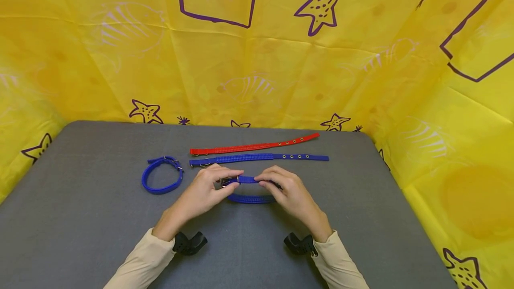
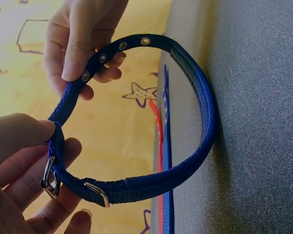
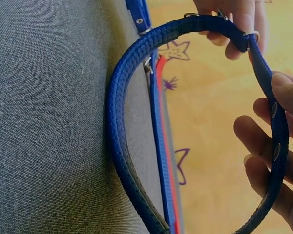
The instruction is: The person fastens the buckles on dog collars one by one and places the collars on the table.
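A blue collar (image 1: 252, 199) is bent into a loop between the two hands, its padded lower part close over the table. My left hand (image 1: 209, 187) pinches it at the buckle end, where a metal buckle (image 2: 50, 180) and a D-ring (image 2: 98, 194) show. With thumb and fingertips, my right hand (image 1: 291, 188) grips the strap end with metal eyelets (image 2: 103, 58). In the right wrist view the strap tip (image 3: 254, 41) meets a small metal loop by the left thumb. Both wrists carry a black camera mount (image 1: 189, 243).
To the left lies another blue collar (image 1: 160, 190), buckled into a ring. Behind the hands, a straight blue collar (image 1: 249, 158) and a straight red collar (image 1: 241, 148) lie side by side on the grey table (image 1: 100, 235). A yellow printed cloth (image 1: 273, 57) surrounds the table's far sides.
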### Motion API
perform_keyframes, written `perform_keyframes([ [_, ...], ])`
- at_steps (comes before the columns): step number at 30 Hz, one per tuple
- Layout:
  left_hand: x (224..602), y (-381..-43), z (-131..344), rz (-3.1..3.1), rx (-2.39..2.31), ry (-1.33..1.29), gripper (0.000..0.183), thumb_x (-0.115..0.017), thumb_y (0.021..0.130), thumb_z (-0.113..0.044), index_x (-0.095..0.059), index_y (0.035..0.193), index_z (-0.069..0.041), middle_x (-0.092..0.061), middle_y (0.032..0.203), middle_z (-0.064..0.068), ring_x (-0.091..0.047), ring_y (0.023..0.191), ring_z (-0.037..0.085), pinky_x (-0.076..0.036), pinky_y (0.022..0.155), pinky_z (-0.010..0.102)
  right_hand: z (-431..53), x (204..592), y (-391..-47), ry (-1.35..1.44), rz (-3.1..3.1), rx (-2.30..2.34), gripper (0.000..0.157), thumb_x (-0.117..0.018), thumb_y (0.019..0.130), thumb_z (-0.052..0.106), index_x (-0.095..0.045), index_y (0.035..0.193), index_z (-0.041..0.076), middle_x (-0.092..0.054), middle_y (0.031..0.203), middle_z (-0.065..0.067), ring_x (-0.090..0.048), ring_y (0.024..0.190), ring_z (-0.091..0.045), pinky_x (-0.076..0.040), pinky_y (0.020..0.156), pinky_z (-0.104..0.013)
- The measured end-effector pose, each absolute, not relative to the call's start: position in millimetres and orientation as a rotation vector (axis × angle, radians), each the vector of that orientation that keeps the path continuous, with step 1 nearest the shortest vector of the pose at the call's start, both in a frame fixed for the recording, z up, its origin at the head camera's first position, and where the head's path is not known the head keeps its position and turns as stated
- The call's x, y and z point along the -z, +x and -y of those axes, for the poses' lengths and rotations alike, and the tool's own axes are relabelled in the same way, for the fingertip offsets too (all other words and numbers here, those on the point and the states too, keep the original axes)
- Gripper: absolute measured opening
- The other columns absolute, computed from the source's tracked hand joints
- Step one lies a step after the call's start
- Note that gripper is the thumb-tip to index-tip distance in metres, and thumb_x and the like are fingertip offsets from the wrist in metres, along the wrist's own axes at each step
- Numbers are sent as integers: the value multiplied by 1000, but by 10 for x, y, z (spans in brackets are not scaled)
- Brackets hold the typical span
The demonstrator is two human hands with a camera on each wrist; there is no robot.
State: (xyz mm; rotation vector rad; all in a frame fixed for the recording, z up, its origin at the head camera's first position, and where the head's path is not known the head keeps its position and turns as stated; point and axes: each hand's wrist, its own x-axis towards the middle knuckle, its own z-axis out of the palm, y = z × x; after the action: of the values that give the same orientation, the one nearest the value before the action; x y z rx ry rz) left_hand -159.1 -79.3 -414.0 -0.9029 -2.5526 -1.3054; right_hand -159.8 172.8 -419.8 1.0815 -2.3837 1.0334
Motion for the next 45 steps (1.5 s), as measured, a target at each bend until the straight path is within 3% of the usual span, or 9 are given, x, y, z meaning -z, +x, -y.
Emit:
perform_keyframes([
  [12,4148,-1580,743,2560,1307,-975,30,-72,90,-12,-73,120,-13,-74,111,1,-64,101,16,-50,79,28,-1675,4201,-1574,1131,2365,-1046,15,-67,93,7,-73,106,10,-70,103,-2,-65,93,-11,-53,80,-21],
  [17,4156,-1575,738,2557,1318,-947,31,-72,90,-12,-71,121,-12,-73,113,3,-64,97,15,-50,74,29,-1661,4212,-1567,1090,2388,-1106,11,-69,92,9,-72,103,11,-72,99,-1,-67,94,-12,-54,83,-24],
  [23,4141,-1570,730,2578,1362,-875,22,-74,89,-15,-68,110,-13,-73,107,0,-68,98,17,-53,80,30,-1658,4212,-1556,1014,2425,-1178,9,-72,90,10,-72,99,12,-73,95,1,-67,89,-9,-55,78,-26],
  [30,4154,-1563,724,2559,1381,-888,19,-74,89,-15,-71,107,-13,-73,104,2,-67,93,19,-51,76,27,-1643,4210,-1558,1027,2413,-1196,9,-74,89,10,-73,97,11,-73,95,1,-67,89,-9,-55,76,-29],
  [37,4179,-1556,699,2548,1384,-892,20,-76,88,-18,-71,108,-17,-72,103,-4,-60,88,8,-50,73,27,-1626,4224,-1565,1087,2396,-1174,12,-72,90,10,-73,102,11,-74,98,-1,-69,92,-11,-57,79,-33],
  [45,4185,-1563,703,2548,1417,-908,22,-76,88,-19,-70,110,-18,-72,106,-5,-64,94,10,-49,74,26,-1641,4245,-1579,1176,2359,-1101,20,-70,92,9,-73,111,12,-73,105,-1,-68,97,-11,-55,84,-24],
])
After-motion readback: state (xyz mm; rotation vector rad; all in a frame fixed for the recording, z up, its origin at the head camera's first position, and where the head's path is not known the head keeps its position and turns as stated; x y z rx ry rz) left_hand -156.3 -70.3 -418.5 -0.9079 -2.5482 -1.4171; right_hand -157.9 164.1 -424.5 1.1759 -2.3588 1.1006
